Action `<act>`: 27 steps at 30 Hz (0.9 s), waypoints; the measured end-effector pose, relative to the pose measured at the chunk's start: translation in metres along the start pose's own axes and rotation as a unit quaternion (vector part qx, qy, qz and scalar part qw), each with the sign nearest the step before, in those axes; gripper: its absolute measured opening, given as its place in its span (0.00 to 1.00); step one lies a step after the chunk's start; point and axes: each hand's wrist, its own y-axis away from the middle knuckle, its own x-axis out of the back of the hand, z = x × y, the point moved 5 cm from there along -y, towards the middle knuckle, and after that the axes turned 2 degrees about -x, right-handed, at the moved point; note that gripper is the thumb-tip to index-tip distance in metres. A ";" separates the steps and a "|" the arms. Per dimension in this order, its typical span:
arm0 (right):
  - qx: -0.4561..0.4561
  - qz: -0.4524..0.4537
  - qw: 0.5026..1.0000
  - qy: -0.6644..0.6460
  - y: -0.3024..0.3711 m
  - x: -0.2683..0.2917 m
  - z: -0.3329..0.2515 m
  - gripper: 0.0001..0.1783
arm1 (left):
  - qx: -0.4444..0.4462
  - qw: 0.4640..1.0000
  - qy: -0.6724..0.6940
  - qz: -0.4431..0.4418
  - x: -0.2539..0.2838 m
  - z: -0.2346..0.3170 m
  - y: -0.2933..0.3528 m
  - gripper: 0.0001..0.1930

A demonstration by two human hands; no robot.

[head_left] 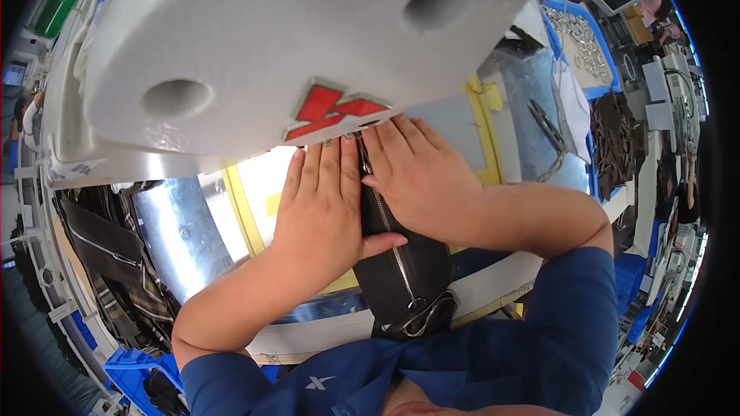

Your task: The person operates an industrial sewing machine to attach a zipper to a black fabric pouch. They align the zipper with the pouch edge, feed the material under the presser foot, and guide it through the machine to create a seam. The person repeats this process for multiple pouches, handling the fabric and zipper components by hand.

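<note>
Hands lie flat, side by side, on a long strip of dark brown leather with a silver metal zipper [397, 258] running down its middle. The left hand [322, 204] presses palm down on the strip's left side, fingers straight and pointing far, thumb hooked across the leather toward the zipper teeth. The right hand [416, 173] presses on the right side in the same flat way, its fingers close together, gripping nothing; neither hand is closed around the strip. The leather strip runs from under the fingertips toward the person's chest, where a silver metal ring and clasp [422, 314] hang at its near end. Its far end goes under a big white sewing machine head [308, 31] bearing a red emblem, which fills the upper picture. Under the hands the desk [482, 119] is a pale surface marked with yellow tape. To the right lie dark pliers [546, 125], and beyond them a blue plastic tray of small silver metal parts [580, 35]. At far left, dark leather pieces with zippers [108, 250] hang beside the desk.
</note>
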 end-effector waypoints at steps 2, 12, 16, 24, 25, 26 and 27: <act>-0.004 0.004 1.000 -0.002 -0.001 -0.001 0.001 0.36 | -0.001 1.000 0.001 0.001 0.000 -0.001 -0.001 0.73; 0.013 0.014 0.999 -0.042 -0.005 0.009 0.007 0.36 | -0.002 0.999 -0.005 0.040 0.011 -0.007 -0.009 0.68; 0.013 0.013 0.999 -0.037 -0.005 0.008 0.008 0.35 | 0.002 0.999 -0.010 0.041 0.011 -0.006 -0.011 0.67; 0.008 0.009 0.999 -0.050 -0.007 0.008 0.009 0.34 | -0.001 0.998 -0.019 0.052 0.011 -0.006 -0.011 0.68; 0.007 0.008 0.999 -0.050 -0.007 0.009 0.009 0.35 | 0.001 0.998 -0.021 0.052 0.011 -0.005 -0.011 0.68; 0.007 0.010 0.999 -0.050 -0.007 0.009 0.009 0.35 | 0.003 0.998 -0.023 0.051 0.011 -0.005 -0.011 0.68; 0.006 0.011 0.999 -0.049 -0.007 0.009 0.009 0.35 | 0.005 0.998 -0.024 0.051 0.012 -0.005 -0.011 0.68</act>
